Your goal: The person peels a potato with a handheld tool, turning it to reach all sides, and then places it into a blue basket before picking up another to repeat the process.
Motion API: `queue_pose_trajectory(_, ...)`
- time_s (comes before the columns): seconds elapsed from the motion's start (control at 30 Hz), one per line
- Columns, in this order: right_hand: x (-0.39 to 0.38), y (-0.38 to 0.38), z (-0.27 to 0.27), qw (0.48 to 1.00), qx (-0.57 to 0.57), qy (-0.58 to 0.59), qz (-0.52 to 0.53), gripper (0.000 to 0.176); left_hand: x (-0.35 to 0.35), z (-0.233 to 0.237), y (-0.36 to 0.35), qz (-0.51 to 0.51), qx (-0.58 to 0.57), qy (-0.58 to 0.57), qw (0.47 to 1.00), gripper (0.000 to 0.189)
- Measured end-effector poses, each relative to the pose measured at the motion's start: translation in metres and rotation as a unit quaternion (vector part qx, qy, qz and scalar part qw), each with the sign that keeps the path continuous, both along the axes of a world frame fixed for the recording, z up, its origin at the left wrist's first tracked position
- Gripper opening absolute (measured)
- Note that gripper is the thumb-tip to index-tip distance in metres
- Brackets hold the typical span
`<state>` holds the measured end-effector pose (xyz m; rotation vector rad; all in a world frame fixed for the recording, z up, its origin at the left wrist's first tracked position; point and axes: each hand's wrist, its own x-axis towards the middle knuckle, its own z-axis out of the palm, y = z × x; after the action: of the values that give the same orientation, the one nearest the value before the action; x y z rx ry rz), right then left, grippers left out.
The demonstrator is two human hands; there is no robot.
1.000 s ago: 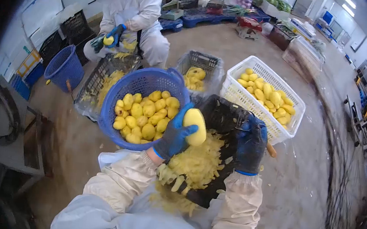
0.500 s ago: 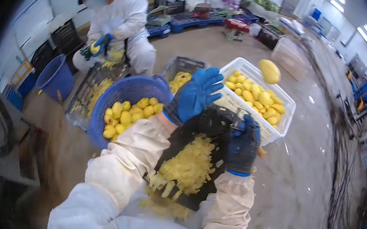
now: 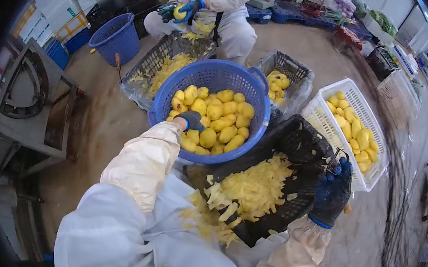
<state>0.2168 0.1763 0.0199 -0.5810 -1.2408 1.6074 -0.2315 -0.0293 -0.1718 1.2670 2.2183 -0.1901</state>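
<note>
My left hand, in a dark blue glove, is down in the blue round basket, which holds many peeled yellow potatoes. Its fingers curl down over a potato, partly out of sight. At the right, my right hand closes around a peeler whose metal end sticks up above the fingers. Between my hands, a black lined crate carries a heap of pale yellow peelings. More peelings lie on my apron.
A white crate of yellow potatoes stands right. Behind sits a smaller lined crate with potatoes. A co-worker holds a potato over a crate of peelings. A blue bin and metal stand are left.
The potato in the air over the white crate is gone from there. My left hand went from open above the black crate to inside the blue basket. The view swung left and down.
</note>
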Motion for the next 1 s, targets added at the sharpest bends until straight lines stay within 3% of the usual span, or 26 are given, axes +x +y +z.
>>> queue_pose_trajectory(0.07,0.002,0.003,0.006,0.966,-0.176,0.15,0.119,0.027,0.01,-0.023,-0.01,-0.016,-0.059,-0.014,0.998,0.074)
queue_pose_trajectory(0.1,-0.002,0.0,0.007,0.965,-0.178,0.149,0.118,0.027,0.025,-0.021,-0.014,-0.034,-0.113,-0.024,0.993,0.07)
queue_pose_trajectory(0.13,-0.008,-0.005,0.008,0.994,0.052,-0.097,-0.007,0.027,0.041,-0.016,-0.016,-0.034,-0.116,-0.026,0.992,0.07)
queue_pose_trajectory(0.17,-0.012,-0.007,0.008,0.893,0.275,-0.331,-0.131,0.028,0.058,-0.007,-0.017,-0.069,-0.11,0.027,0.991,0.086)
queue_pose_trajectory(0.2,-0.014,-0.006,0.007,0.893,0.274,-0.332,-0.131,0.028,0.067,-0.005,-0.017,-0.104,-0.102,0.079,0.986,0.102)
queue_pose_trajectory(0.23,-0.016,-0.003,0.005,0.881,0.301,-0.338,-0.135,0.028,0.068,-0.003,-0.016,-0.105,-0.101,0.078,0.986,0.102)
queue_pose_trajectory(0.3,-0.019,-0.002,0.005,0.87,0.327,-0.342,-0.143,0.028,0.07,0.007,-0.015,-0.028,-0.139,0.018,0.99,0.098)
queue_pose_trajectory(0.33,-0.019,-0.003,0.006,0.867,0.342,-0.335,-0.136,0.028,0.075,0.023,-0.017,0.012,-0.1,0.011,0.995,0.088)
queue_pose_trajectory(0.37,-0.019,-0.005,0.008,0.865,0.356,-0.329,-0.13,0.028,0.073,0.022,-0.016,0.008,-0.098,0.013,0.995,0.088)
queue_pose_trajectory(0.43,-0.021,-0.006,0.008,0.855,0.371,-0.332,-0.142,0.026,0.054,-0.002,-0.022,-0.008,-0.08,-0.051,0.995,0.07)
queue_pose_trajectory(0.47,-0.022,-0.006,0.007,0.847,0.386,-0.333,-0.149,0.024,0.035,-0.039,-0.024,-0.288,-0.08,-0.035,0.953,0.042)
queue_pose_trajectory(0.5,-0.023,-0.007,0.005,0.847,0.387,-0.331,-0.153,0.024,0.033,-0.029,-0.026,-0.29,-0.08,-0.03,0.953,0.042)
queue_pose_trajectory(0.57,-0.025,-0.008,0.002,0.917,0.283,-0.253,-0.12,0.022,0.03,-0.009,-0.028,-0.467,-0.003,-0.071,0.881,0.019)
queue_pose_trajectory(0.6,-0.028,-0.012,0.007,0.917,0.284,-0.251,-0.124,0.022,0.025,-0.002,-0.037,-0.441,0.138,-0.169,0.871,0.012)
queue_pose_trajectory(0.63,-0.031,-0.019,0.015,0.907,0.314,-0.245,-0.134,0.021,0.027,0.0,-0.039,-0.444,0.139,-0.166,0.87,0.012)
queue_pose_trajectory(0.7,-0.032,-0.023,0.019,0.897,0.343,-0.238,-0.147,0.02,0.031,0.006,-0.045,-0.251,0.341,-0.379,0.823,0.01)
queue_pose_trajectory(0.73,-0.033,-0.023,0.018,0.885,0.342,-0.277,-0.148,0.019,0.027,-0.003,-0.04,-0.227,0.33,-0.381,0.833,0.023)
queue_pose_trajectory(0.77,-0.035,-0.023,0.016,0.873,0.341,-0.315,-0.149,0.017,0.021,-0.011,-0.036,-0.23,0.33,-0.378,0.834,0.023)
queue_pose_trajectory(0.8,-0.038,-0.023,0.015,0.873,0.341,-0.313,-0.153,0.017,0.043,0.03,-0.023,0.02,0.29,-0.565,0.772,0.033)
queue_pose_trajectory(0.83,-0.041,-0.025,0.013,0.984,0.106,-0.135,-0.036,0.016,0.069,0.073,-0.011,0.268,0.219,-0.693,0.632,0.044)
queue_pose_trajectory(0.87,-0.045,-0.027,0.013,0.985,-0.138,0.058,0.089,0.016,0.093,0.11,-0.004,0.266,0.22,-0.693,0.633,0.044)
queue_pose_trajectory(0.93,-0.057,-0.041,0.016,0.986,-0.116,0.036,0.118,0.016,0.142,0.172,0.004,0.23,0.34,-0.804,0.429,0.059)
queue_pose_trajectory(0.97,-0.064,-0.05,0.017,0.985,-0.095,0.013,0.146,0.017,0.164,0.193,0.009,0.226,0.342,-0.805,0.429,0.059)
queue_pose_trajectory(1.0,-0.07,-0.059,0.018,0.985,-0.092,-0.008,0.144,0.016,0.187,0.209,0.014,0.25,0.354,-0.824,0.364,0.057)
